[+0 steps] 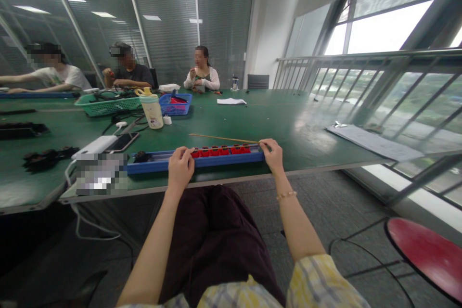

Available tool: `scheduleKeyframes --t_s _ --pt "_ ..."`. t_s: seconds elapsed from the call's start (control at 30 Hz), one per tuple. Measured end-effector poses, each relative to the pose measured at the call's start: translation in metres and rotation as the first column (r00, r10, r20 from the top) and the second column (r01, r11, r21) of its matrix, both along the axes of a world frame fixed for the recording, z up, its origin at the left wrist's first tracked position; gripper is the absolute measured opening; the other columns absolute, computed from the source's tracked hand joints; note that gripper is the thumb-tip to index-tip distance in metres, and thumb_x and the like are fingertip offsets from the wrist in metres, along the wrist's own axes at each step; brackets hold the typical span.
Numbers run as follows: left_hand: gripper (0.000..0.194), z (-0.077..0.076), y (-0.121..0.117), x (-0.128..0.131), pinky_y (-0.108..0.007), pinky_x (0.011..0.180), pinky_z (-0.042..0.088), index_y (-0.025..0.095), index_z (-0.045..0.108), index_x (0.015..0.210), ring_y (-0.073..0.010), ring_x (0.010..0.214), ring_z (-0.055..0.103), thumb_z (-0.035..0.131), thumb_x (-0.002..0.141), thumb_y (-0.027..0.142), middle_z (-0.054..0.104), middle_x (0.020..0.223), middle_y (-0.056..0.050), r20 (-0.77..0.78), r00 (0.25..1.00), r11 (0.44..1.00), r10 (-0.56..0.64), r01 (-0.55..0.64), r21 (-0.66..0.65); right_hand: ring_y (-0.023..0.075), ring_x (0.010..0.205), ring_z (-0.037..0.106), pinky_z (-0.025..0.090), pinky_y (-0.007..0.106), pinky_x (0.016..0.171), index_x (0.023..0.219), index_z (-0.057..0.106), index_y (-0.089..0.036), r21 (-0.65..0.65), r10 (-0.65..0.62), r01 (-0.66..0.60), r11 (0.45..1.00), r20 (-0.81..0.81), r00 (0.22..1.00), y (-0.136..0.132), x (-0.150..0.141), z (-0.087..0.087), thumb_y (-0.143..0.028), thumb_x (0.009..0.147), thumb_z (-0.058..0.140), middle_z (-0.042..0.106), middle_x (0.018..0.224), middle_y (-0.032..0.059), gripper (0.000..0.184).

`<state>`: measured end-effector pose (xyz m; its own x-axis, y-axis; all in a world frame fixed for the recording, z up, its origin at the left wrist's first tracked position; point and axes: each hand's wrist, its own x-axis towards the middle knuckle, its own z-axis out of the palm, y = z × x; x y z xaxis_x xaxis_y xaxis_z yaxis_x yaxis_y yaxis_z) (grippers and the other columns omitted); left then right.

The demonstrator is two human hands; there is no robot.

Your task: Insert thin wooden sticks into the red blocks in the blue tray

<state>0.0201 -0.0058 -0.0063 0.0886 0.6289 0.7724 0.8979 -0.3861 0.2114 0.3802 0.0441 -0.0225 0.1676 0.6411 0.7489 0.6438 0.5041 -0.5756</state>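
Observation:
A long blue tray (216, 160) lies along the table's near edge. In it sits a row of several red blocks (215, 151) with dark tops, and a dark piece (141, 156) is at its left end. My left hand (180, 167) is closed over the tray just left of the red blocks; what its fingertips pinch, if anything, cannot be made out. At the tray's right end, my right hand (272, 155) pinches a thin yellowish strip (224, 138). The strip stretches leftward behind the tray, its far end loose above the tabletop.
Left of the tray are a phone (123, 142), a white power strip (96, 146) and dark parts (46, 158). Farther back stand a cup (151, 111), a blue basket (175, 106) and a green basket (108, 107). A clipboard (375, 142) lies right. Several people sit opposite.

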Motion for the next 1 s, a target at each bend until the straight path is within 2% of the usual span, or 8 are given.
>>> scheduleKeyframes --t_s 0.2,0.37,0.57,0.83,1.0 --pt "0.032 0.002 -0.0018 0.0007 -0.038 0.089 0.047 0.021 0.064 0.117 -0.024 0.104 0.059 0.042 0.093 0.023 0.059 0.115 -0.012 0.0 1.0 1.0 0.009 -0.009 -0.019 0.0228 0.098 0.062 0.046 0.039 0.096 0.087 0.069 -0.021 0.059 -0.047 0.052 0.997 -0.084 0.995 0.0005 0.0025 0.0001 -0.04 0.093 0.049 0.071 0.095 0.0099 0.028" --pt "0.031 0.0042 -0.0039 0.0019 -0.039 0.092 0.047 0.021 0.063 0.116 -0.0249 0.109 0.056 0.042 0.094 0.023 0.058 0.119 -0.012 0.009 1.0 1.0 -0.005 0.005 -0.001 0.0236 0.1 0.061 0.044 0.04 0.097 0.086 0.069 -0.021 0.068 -0.071 0.077 0.995 -0.079 0.994 0.0023 0.0038 -0.0011 -0.043 0.094 0.048 0.071 0.094 0.0095 0.031" --pt "0.034 0.0018 -0.0009 0.0025 -0.042 0.095 0.046 0.016 0.053 0.125 -0.0275 0.111 0.055 0.043 0.093 0.024 0.06 0.119 -0.014 0.042 0.999 1.0 -0.007 0.006 0.031 0.0253 0.097 0.06 0.043 0.043 0.095 0.084 0.07 -0.023 0.157 -0.011 0.018 0.987 -0.044 0.999 0.0053 0.0056 -0.0036 -0.043 0.093 0.053 0.072 0.09 0.0074 0.028" --pt "0.048 0.0009 0.0006 0.0022 -0.044 0.094 0.047 0.014 0.042 0.14 -0.0272 0.106 0.055 0.042 0.093 0.024 0.059 0.113 -0.015 0.04 0.999 0.998 -0.013 0.011 0.061 0.0256 0.098 0.059 0.042 0.044 0.095 0.086 0.071 -0.024 0.148 0.027 -0.028 0.989 0.011 1.0 0.0061 0.0053 -0.0048 -0.04 0.093 0.055 0.071 0.092 0.0069 0.024" --pt "0.041 0.0017 -0.0004 0.0027 -0.042 0.092 0.048 0.018 0.053 0.132 -0.0258 0.107 0.055 0.045 0.093 0.024 0.052 0.125 -0.017 0.029 1.0 0.997 0.001 -0.004 0.081 0.0256 0.1 0.059 0.042 0.044 0.095 0.087 0.071 -0.024 0.164 0.037 -0.042 0.985 0.034 0.999 0.0068 0.0053 -0.0055 -0.039 0.093 0.055 0.071 0.095 0.0074 0.022"
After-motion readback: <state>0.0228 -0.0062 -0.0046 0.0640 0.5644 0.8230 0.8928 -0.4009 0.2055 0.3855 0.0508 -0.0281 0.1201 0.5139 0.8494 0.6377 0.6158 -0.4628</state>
